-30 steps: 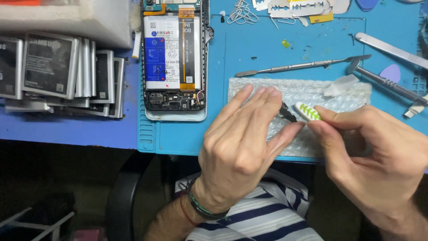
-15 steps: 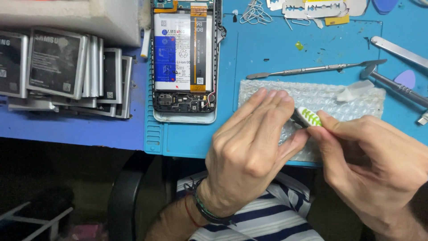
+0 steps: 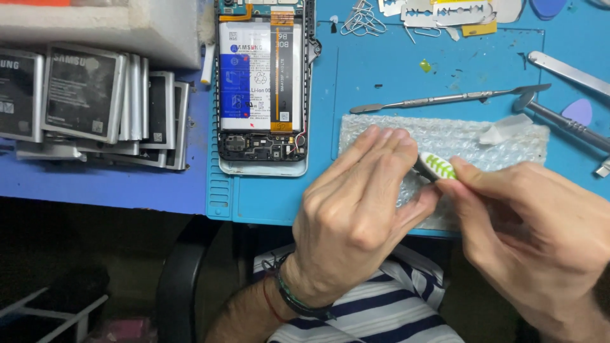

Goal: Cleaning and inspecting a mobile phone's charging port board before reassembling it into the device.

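Observation:
My left hand (image 3: 359, 213) and my right hand (image 3: 530, 228) meet over a sheet of bubble wrap (image 3: 445, 136) on the blue work mat (image 3: 387, 76). Between their fingertips is a small white tool with green stripes (image 3: 437, 166); my right thumb and finger pinch it, and my left fingers close against its dark end. What lies under my left fingers is hidden. An opened phone (image 3: 262, 86) with its battery showing lies face down at the mat's far left, apart from both hands.
A stack of phone batteries (image 3: 89, 105) stands left of the mat, below a white box (image 3: 101, 28). A metal spudger (image 3: 445, 100), other metal tools (image 3: 565, 70), a purple pick (image 3: 577, 112), razor blades (image 3: 445, 9) and clips (image 3: 362, 19) lie behind the bubble wrap.
Both hands stay together on the striped tool over the bubble wrap, with only slight finger shifts. The view has drifted a little, so the phone appears farther right.

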